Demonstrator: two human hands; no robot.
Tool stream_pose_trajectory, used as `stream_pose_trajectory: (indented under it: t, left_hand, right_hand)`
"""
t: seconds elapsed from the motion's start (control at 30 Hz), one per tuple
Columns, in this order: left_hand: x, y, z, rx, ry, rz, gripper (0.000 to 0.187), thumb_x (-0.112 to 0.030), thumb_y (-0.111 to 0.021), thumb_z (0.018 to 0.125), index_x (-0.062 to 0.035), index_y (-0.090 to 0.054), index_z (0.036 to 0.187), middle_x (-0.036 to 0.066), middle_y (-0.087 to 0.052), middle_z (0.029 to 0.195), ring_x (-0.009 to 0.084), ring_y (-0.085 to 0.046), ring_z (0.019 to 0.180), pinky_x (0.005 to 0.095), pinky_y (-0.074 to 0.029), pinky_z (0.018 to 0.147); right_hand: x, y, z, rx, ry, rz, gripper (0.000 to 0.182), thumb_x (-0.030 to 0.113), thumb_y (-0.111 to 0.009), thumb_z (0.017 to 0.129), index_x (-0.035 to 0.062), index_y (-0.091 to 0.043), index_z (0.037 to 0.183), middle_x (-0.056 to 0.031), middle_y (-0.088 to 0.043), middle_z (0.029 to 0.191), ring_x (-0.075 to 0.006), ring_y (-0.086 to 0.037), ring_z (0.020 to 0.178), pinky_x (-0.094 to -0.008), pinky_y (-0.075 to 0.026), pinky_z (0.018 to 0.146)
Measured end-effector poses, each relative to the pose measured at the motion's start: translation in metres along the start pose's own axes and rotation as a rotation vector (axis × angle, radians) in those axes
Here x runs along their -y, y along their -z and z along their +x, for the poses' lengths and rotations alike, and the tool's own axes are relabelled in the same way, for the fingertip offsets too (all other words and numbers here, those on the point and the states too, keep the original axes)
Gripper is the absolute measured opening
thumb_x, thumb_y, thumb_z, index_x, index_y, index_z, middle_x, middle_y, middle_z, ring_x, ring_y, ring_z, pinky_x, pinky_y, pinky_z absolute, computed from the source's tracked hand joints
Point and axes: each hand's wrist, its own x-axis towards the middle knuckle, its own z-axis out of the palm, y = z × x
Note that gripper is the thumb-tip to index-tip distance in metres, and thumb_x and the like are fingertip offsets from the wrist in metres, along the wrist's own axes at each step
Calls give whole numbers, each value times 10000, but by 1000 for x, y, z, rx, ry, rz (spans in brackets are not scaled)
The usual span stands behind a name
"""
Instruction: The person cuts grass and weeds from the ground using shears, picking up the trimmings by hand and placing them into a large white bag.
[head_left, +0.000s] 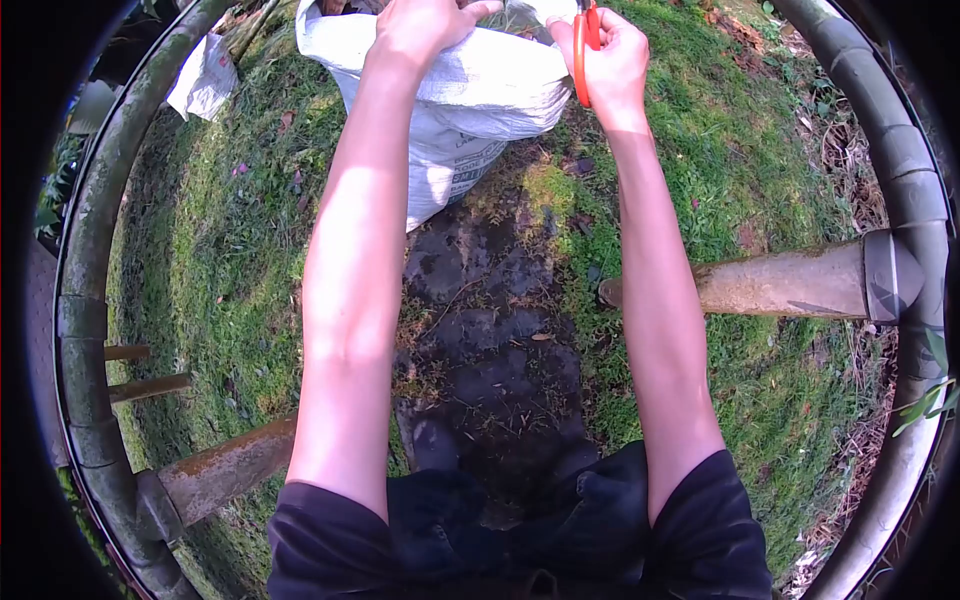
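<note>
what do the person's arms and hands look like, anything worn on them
Both arms wear plain, dark, near-black short sleeves: the left sleeve and the right sleeve. Below them the forearms are bare. The left hand and right hand have no gloves, and no watch or bracelet shows. Rings can't be ruled out, as some fingers are hidden.

left hand (pixel 422 30), right hand (pixel 615 72): 2 hands, top
white sack (pixel 470 95): 1, top centre
orange-handled tool (pixel 580 65): 1, top right of centre
white scrap (pixel 204 80): 1, upper left
thick posts (pixel 780 283): 2, right and lower left
thin posts (pixel 150 387): 2, left
rails (pixel 84 335): 2, side edges
</note>
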Motion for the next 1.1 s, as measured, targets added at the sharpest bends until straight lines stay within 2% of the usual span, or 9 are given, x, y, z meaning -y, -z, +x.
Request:
stream_pose_trajectory:
  t: [0.07,0.17,0.37,0.53,0.63,0.7,0.8,1.0,1.1]
  left_hand:
    - [-2,-4,-3,-65,-30,82,355,-343,-584,958,10,-627,970,229,-684,873,423,-660,835,506,-526,792]
    - [27,-20,5,-221,-334,-16,263,-245,-560,956,9,-621,984,231,-697,948,410,-673,878,498,-528,803]
    - [8,-6,-6,-186,-131,-82,191,-142,-628,876,-25,-723,993,157,-726,831,340,-702,902,435,-472,975]
    - [10,-8,-5,-323,-233,-101,251,-192,-621,933,-19,-696,1098,171,-720,1086,324,-655,1088,410,-438,1053]
    - [14,-8,6,-328,-214,-488,276,-184,-585,973,-15,-663,1178,183,-680,1209,298,-598,1212,402,-416,1078]
    - [13,-3,7,-355,-189,-557,270,-87,-566,971,-21,-645,1221,157,-715,1148,255,-666,1125,362,-500,977]
    - [-6,25,-5,-359,-116,-573,259,-32,-574,953,-3,-650,1199,141,-755,1009,209,-739,935,316,-577,818]
    - [-24,52,-24,-309,112,-580,250,9,-608,909,27,-652,1154,175,-748,974,212,-736,941,328,-568,858]
    - [-18,30,-27,-716,-203,-539,243,7,-632,883,29,-655,1124,176,-739,985,256,-733,939,341,-568,840]
  right_hand:
    - [9,5,-3,13,-18,-11,278,99,-701,860,52,-491,685,11,-509,586,-56,-463,578,-271,-375,503]
    - [10,13,-1,17,-14,-30,275,99,-694,857,46,-490,679,7,-502,578,-55,-456,573,-278,-373,501]
    - [20,11,-1,23,-23,-30,240,105,-694,851,37,-529,691,-9,-520,572,-65,-466,561,-291,-381,502]
    - [22,11,0,38,1,-14,218,121,-703,851,29,-565,710,-24,-572,586,-66,-518,571,-280,-399,510]
    - [24,12,1,34,-74,-32,225,126,-709,842,30,-561,702,-35,-577,592,-70,-528,581,-290,-411,520]
    - [3,19,2,86,43,-65,247,222,-779,855,25,-638,807,68,-563,633,-3,-459,568,-201,-341,521]
    - [-5,21,4,97,40,-16,251,235,-768,857,18,-648,817,71,-552,632,-4,-449,570,-205,-340,521]
    - [-7,23,5,102,55,-103,254,252,-765,861,17,-671,856,57,-577,654,-13,-475,584,-206,-369,539]
    - [-12,24,6,128,22,-34,270,268,-768,856,18,-667,851,51,-581,660,-24,-483,594,-217,-381,552]
